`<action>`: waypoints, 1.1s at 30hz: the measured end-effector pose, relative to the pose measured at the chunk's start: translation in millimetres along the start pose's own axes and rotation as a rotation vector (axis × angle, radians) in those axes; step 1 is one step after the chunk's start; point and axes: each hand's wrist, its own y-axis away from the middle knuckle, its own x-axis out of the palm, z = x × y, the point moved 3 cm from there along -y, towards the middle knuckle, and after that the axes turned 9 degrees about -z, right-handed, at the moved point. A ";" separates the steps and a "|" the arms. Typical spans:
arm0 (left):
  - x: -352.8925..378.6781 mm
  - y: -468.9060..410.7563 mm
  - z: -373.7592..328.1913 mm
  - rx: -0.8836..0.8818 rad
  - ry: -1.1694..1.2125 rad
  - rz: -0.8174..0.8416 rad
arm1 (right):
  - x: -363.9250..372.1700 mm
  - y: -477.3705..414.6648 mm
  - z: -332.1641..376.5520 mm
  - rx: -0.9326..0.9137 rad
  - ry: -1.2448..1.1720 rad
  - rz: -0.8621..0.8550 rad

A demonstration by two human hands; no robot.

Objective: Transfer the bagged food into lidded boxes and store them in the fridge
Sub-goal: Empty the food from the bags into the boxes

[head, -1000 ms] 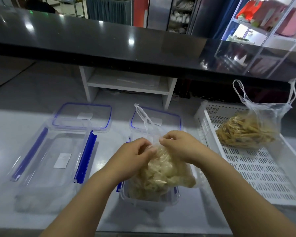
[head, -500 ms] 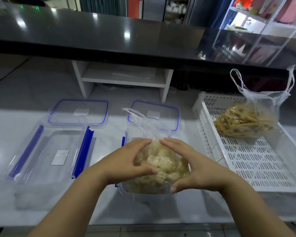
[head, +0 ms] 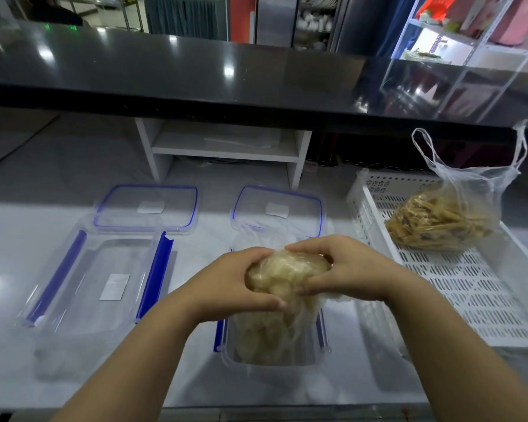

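Note:
A clear bag of pale food is held over the middle clear box. My left hand grips its left side and my right hand its right side. Pale food lies in the box under the bag. That box's blue-rimmed lid rests just behind it. To the left stands an empty clear box with blue clips, its lid behind. A second bag with brown food sticks sits in the white slotted tray at right.
A white shelf unit stands at the back under a black counter. The white worktop runs to the front edge below my arms.
My hands have gone from the bag's knot to wrapping around its body. The bag has risen and tilted over the middle box, and its handles have dropped behind it.

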 end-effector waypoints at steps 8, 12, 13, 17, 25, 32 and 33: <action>-0.7 -4.5 1.8 -0.025 -0.120 -0.128 | -1.8 -21.3 0.4 0.125 -0.118 0.045; -2.2 8.4 3.8 -0.010 -0.139 -0.215 | 8.3 -18.2 -5.0 0.145 -0.179 -0.006; -1.2 12.4 4.2 -0.012 -0.124 -0.195 | 10.4 -17.5 -5.6 0.144 -0.181 -0.018; 3.5 22.7 5.8 -0.012 -0.136 -0.126 | 17.4 -18.4 -7.9 0.149 -0.129 -0.072; -0.5 15.5 0.1 -0.035 0.108 -0.271 | 13.5 -26.4 0.2 0.254 -0.096 -0.100; -4.1 -3.6 6.4 -0.091 0.116 -0.399 | 12.6 -30.1 4.9 0.355 -0.095 -0.145; -4.3 -3.6 7.5 -0.074 0.066 -0.420 | 13.7 -28.9 4.8 0.322 -0.073 -0.161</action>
